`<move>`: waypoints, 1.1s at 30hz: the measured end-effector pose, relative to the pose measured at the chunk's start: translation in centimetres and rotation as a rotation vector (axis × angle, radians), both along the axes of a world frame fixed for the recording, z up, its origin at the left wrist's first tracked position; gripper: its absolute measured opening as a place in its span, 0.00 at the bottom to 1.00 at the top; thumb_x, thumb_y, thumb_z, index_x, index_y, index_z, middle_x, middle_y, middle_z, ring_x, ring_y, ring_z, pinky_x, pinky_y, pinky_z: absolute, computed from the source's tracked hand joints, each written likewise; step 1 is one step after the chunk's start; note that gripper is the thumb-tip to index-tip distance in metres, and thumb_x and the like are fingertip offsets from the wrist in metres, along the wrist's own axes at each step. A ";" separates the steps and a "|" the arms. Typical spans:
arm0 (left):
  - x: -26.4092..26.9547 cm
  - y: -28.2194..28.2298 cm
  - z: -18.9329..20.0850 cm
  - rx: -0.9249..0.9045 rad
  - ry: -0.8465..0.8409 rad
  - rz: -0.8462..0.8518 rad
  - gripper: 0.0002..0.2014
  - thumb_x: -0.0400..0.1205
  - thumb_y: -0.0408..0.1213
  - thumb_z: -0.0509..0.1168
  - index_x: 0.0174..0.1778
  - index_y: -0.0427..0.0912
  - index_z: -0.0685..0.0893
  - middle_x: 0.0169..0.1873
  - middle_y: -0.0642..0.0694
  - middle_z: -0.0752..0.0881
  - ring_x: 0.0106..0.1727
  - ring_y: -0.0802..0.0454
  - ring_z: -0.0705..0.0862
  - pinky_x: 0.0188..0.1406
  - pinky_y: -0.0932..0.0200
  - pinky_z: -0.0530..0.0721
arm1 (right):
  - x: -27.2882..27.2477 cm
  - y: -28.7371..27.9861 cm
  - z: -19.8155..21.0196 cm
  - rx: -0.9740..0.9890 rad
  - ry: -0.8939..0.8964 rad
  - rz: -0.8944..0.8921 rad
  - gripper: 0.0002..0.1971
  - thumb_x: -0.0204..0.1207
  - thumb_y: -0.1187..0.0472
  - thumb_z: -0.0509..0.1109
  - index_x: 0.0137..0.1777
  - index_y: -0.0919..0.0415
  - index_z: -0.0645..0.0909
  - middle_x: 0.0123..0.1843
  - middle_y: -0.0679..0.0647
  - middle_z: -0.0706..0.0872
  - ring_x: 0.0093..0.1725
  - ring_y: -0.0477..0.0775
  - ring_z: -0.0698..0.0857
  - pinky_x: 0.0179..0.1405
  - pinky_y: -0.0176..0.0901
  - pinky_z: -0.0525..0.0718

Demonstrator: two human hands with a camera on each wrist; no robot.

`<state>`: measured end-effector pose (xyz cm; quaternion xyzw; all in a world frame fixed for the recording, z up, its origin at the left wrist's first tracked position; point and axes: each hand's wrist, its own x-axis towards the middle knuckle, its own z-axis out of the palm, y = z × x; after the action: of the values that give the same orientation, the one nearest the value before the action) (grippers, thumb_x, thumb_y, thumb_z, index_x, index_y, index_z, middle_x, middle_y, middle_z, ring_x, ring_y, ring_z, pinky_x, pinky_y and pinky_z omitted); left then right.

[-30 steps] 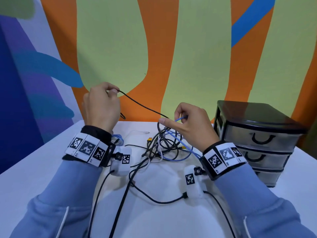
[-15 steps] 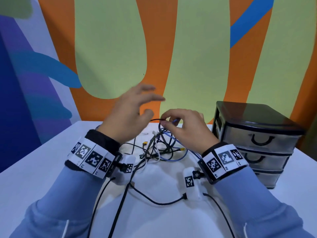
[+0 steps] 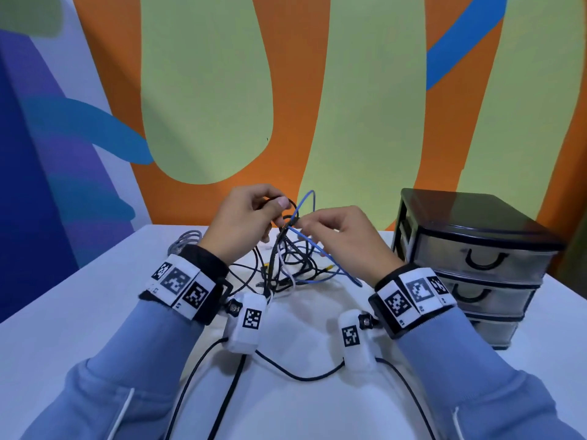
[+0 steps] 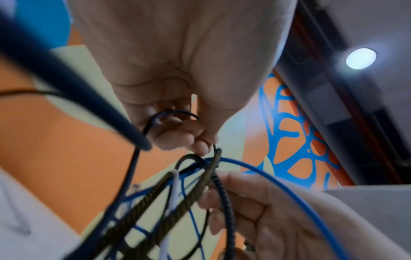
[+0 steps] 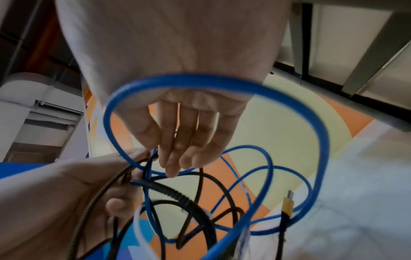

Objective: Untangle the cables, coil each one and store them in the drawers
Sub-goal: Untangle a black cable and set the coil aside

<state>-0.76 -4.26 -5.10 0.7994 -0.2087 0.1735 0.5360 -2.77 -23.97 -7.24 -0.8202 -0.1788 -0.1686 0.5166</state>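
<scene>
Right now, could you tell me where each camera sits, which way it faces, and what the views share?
Head: worn high, looking forward and down at the table, both hands, blue sleeves and the drawer unit.
Left wrist: under the left hand, looking up along its palm at fingers pinching a thin black cable.
Right wrist: under the right hand, looking along its fingers at the blue cable loop.
Shared: all three show both hands meeting at the cable tangle.

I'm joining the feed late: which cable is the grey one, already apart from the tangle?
Start at the black drawer unit and cross the white table to its far left. The grey cable lies there alone, bundled, beyond the left hand.
</scene>
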 end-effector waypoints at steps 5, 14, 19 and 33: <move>-0.5 -0.3 0.1 -0.165 0.166 -0.106 0.08 0.91 0.33 0.66 0.55 0.32 0.87 0.32 0.43 0.86 0.25 0.53 0.77 0.27 0.60 0.84 | -0.3 0.6 -0.4 0.156 0.038 0.079 0.03 0.78 0.66 0.81 0.50 0.65 0.94 0.43 0.55 0.96 0.38 0.41 0.90 0.38 0.33 0.85; -1.2 -0.8 0.3 -0.093 0.114 -0.099 0.11 0.83 0.41 0.78 0.51 0.36 0.88 0.34 0.46 0.87 0.29 0.54 0.80 0.30 0.58 0.82 | -0.9 0.9 -0.5 0.259 0.090 0.072 0.01 0.77 0.65 0.82 0.46 0.62 0.94 0.41 0.56 0.96 0.41 0.48 0.93 0.39 0.38 0.88; -1.1 -0.4 0.4 -0.026 0.121 -0.061 0.12 0.75 0.28 0.82 0.50 0.37 0.89 0.29 0.52 0.85 0.31 0.56 0.82 0.28 0.61 0.82 | -0.3 0.7 -0.7 0.288 0.099 0.022 0.02 0.76 0.67 0.82 0.45 0.66 0.92 0.42 0.65 0.94 0.41 0.59 0.93 0.42 0.49 0.91; -0.9 -0.5 0.4 0.092 -0.055 0.034 0.01 0.82 0.35 0.78 0.46 0.45 0.92 0.25 0.58 0.74 0.28 0.59 0.69 0.28 0.67 0.66 | 0.0 0.1 1.2 0.579 0.122 0.052 0.05 0.86 0.67 0.69 0.48 0.61 0.81 0.37 0.57 0.85 0.33 0.54 0.82 0.31 0.43 0.81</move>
<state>-1.61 -4.71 -4.72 0.8215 -0.2174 0.1950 0.4897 -2.77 -23.90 -6.08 -0.6426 -0.1126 -0.1495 0.7430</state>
